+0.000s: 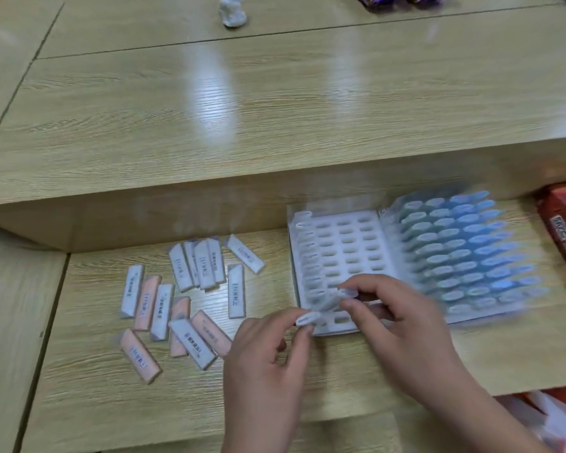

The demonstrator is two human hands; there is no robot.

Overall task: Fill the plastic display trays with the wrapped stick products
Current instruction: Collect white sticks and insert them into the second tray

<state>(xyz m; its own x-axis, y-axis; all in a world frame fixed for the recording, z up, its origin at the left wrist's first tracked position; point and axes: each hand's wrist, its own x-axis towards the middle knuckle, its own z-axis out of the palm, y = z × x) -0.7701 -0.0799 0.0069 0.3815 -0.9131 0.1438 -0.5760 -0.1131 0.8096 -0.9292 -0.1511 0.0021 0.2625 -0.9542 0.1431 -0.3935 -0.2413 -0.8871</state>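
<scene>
On the wooden desk (pixel 275 132), the left hand (pixel 268 348) and right hand (pixel 396 322) pinch one wrapped stick (pixel 324 307) at its 7 and 1 o'clock ends, over the tray (pixel 340 237); loose sticks (pixel 183 299) lie at 9 o'clock.

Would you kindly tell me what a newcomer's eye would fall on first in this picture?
The left hand and right hand pinch white wrapped sticks at the near edge of a mostly empty white tray, centre right. Beside it on the right, blue sticks fill a second tray. Pink and white packs lie scattered on the table to the left.
</scene>
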